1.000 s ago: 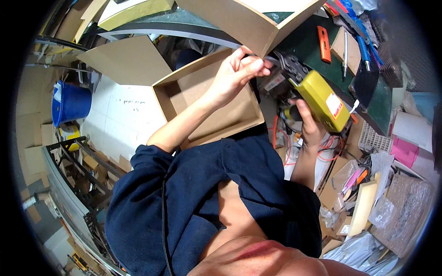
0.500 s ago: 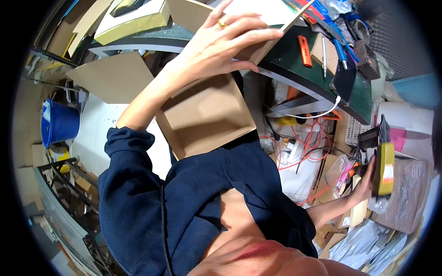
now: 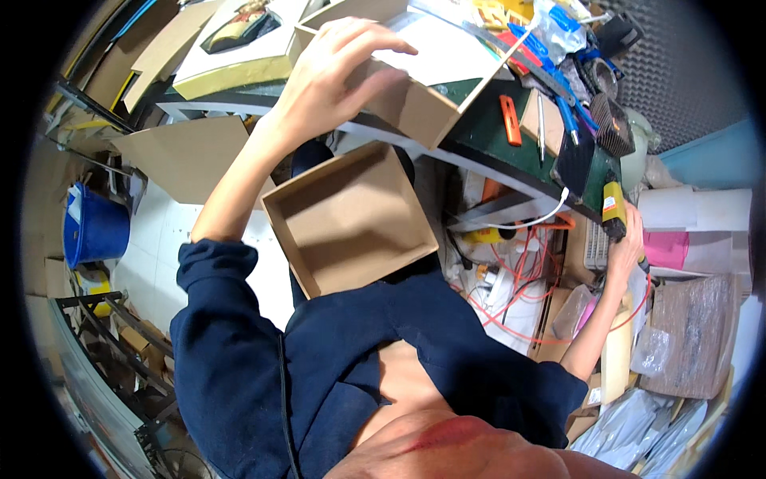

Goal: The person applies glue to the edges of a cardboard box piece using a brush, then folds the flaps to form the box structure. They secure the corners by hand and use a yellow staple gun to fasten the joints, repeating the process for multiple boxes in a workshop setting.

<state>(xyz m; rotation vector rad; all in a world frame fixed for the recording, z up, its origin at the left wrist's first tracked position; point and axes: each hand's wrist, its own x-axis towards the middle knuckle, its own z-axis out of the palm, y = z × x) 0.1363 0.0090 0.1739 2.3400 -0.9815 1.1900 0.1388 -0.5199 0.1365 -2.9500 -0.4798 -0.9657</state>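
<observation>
An open, shallow cardboard box (image 3: 359, 219) rests on my lap, tilted, its inside facing up. On the bench edge ahead stands a second cardboard box (image 3: 419, 113) with thin upright walls and a white surface showing within them. My left hand (image 3: 331, 80) hovers at that box's left side, fingers apart, holding nothing. Whether its fingertips touch the wall is hard to tell. Out to the right, my right hand (image 3: 628, 242) grips a yellow-and-black hand tool (image 3: 613, 209) bearing a white and red label, beside the bench corner. Its handle is mostly hidden by the fingers.
On the green bench (image 3: 479, 144) lie an orange cutter (image 3: 510, 120), a silver pen (image 3: 541, 128) and a dark phone (image 3: 573, 164) with a white cable. Red cords (image 3: 523, 279) tangle beneath. A loose cardboard sheet (image 3: 187, 156) and a blue bucket (image 3: 97, 225) are at left.
My left hand has drawn back leftward from the bench box's right wall, its fingers coming away. My right hand has carried the yellow-and-black hand tool up toward the bench corner and turned it.
</observation>
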